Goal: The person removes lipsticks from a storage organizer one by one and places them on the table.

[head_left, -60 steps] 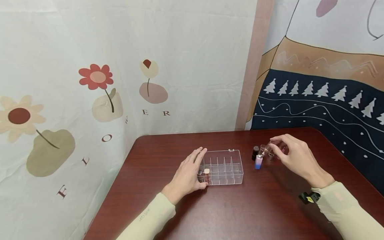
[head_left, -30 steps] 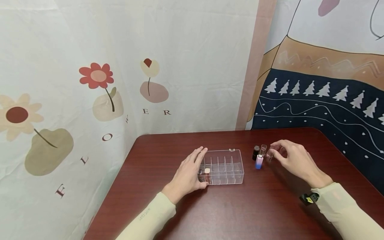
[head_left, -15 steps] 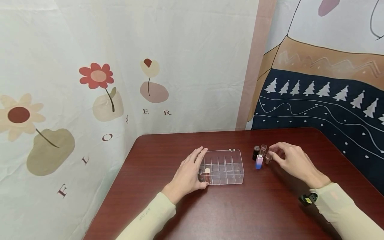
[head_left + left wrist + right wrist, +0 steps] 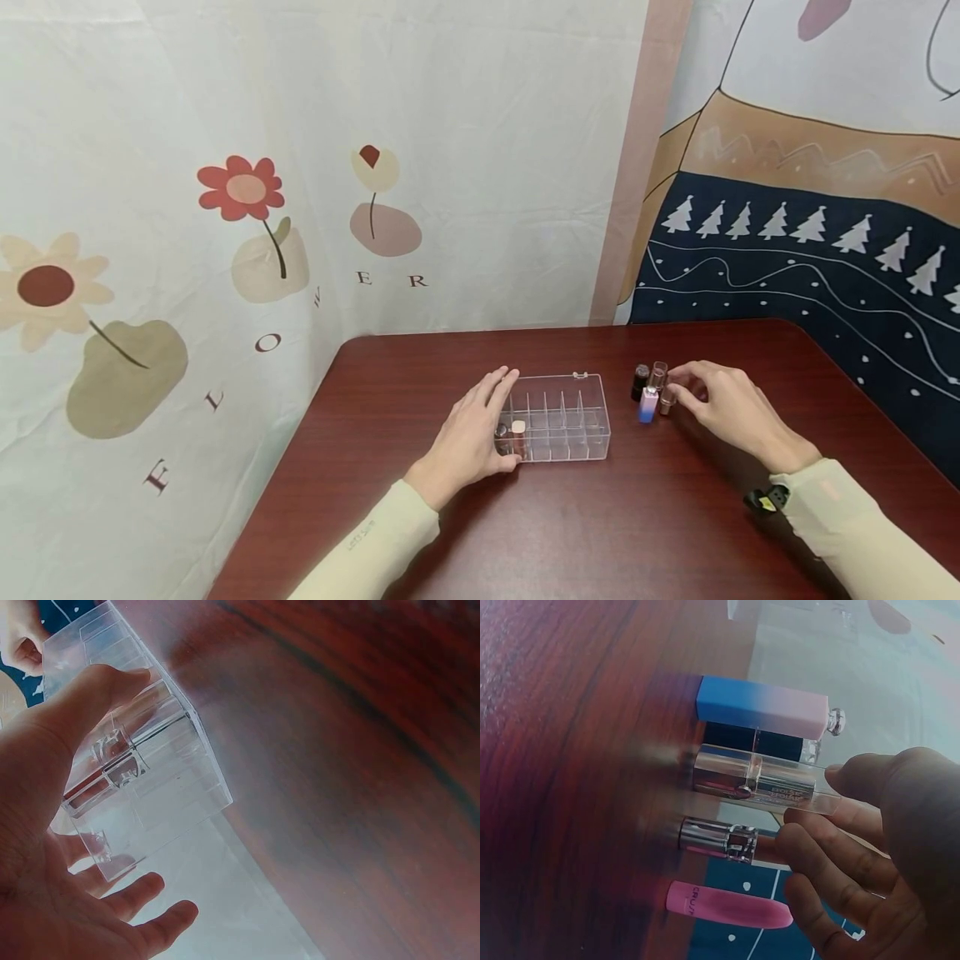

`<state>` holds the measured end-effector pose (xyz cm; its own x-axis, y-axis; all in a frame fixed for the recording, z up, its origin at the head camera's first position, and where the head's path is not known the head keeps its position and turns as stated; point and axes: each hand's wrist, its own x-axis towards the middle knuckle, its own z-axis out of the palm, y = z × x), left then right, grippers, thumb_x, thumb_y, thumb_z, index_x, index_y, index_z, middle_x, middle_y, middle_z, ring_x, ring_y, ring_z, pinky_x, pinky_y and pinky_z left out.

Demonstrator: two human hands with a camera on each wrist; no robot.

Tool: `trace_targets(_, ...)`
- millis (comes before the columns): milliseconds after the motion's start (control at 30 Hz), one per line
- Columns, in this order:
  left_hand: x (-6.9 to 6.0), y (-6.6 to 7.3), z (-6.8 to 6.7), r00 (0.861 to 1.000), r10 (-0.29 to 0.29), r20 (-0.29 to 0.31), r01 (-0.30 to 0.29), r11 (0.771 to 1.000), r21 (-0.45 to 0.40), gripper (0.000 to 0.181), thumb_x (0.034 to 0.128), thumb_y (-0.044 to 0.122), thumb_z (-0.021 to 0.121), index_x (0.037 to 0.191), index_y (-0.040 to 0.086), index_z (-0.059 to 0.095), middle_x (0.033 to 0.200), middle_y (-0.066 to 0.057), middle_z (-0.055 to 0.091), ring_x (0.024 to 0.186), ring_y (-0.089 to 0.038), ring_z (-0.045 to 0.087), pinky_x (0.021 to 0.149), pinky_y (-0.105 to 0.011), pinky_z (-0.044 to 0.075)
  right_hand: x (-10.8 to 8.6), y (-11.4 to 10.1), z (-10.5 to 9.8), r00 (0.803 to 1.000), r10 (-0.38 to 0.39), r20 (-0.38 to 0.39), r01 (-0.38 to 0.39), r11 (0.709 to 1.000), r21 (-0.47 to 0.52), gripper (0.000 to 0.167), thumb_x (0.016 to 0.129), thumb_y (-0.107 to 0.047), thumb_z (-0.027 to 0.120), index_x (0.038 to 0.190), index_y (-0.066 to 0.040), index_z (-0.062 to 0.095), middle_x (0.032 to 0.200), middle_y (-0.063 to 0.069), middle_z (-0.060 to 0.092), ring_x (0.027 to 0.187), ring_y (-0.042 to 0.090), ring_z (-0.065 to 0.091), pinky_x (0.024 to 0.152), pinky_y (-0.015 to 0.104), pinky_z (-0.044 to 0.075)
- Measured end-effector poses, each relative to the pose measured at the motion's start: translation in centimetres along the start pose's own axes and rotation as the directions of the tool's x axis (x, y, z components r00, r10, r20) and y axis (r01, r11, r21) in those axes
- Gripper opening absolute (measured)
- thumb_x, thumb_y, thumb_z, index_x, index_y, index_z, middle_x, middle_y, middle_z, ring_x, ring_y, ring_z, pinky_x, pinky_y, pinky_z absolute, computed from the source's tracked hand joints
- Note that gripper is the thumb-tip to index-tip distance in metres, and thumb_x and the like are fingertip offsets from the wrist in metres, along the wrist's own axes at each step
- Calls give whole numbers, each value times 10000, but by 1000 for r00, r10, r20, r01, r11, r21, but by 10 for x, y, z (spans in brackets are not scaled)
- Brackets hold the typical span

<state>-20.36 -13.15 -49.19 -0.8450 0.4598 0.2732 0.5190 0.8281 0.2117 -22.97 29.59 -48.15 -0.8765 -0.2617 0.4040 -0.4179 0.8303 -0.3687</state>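
Observation:
My left hand (image 4: pixel 468 433) holds the left end of a clear divided box (image 4: pixel 562 421), thumb in front and fingers behind. In the left wrist view the thumb lies across the transparent box (image 4: pixel 150 780). Two small tubes stand in its left compartments: a dark one (image 4: pixel 502 437) and a reddish one with a pale top (image 4: pixel 519 437). At the right, my right hand (image 4: pixel 731 412) pinches the top of a clear-capped lipstick (image 4: pixel 754 776), which stands upright. Beside it are a pink-and-blue lipstick (image 4: pixel 648 406), a black tube (image 4: pixel 639 382) and another clear-capped tube (image 4: pixel 658 375).
The right wrist view also has a silver tube (image 4: pixel 718 840) and a pink tube (image 4: pixel 727 905) near the fingers, both hidden behind the hand in the head view. Everything stands on a reddish-brown table (image 4: pixel 570 533). Printed cloths (image 4: pixel 480 167) hang behind it.
My right hand has brought the clear-capped lipstick, tilted at first, left and nearer to me, now upright close by the pink-and-blue one. The left hand and the box have stayed in place.

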Motion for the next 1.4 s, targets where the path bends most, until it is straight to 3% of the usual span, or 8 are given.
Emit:
trace_targets(333, 1, 0, 1, 1000, 11, -10, -11, 1000, 26, 1412, 692, 382, 1131, 1823, 112, 330, 1863, -168, 420, 1647, -429, 550, 1281, -649, 561, 0, 0, 3, 1000, 4, 26, -5, 1000, 9, 253, 1026, -154, 902, 1267, -89, 861, 1088, 47, 864, 887, 140, 763, 740, 332, 631)
trace_targets(767, 1, -2, 3, 1000, 6, -3, -6, 1000, 14, 1405, 706, 377, 1126, 1828, 127, 320, 1868, -151, 415, 1647, -412, 553, 1300, -637, 546, 2, -1, 3, 999, -1, 34, 1, 1000, 13, 271, 1021, -157, 913, 1280, -113, 846, 1027, 5, 875, 878, 139, 788, 762, 341, 664)
trace_targets(1400, 1, -1, 2, 999, 22, -26, -22, 1000, 14, 1379, 708, 382, 1125, 1812, 105, 348, 1850, -169, 440, 1647, -433, 549, 1283, -643, 561, -4, -1, -1, 1000, -19, -25, 18, 1000, -4, 248, 1012, -193, 911, 1242, -137, 838, 945, -44, 829, 811, 95, 728, 656, 268, 579)
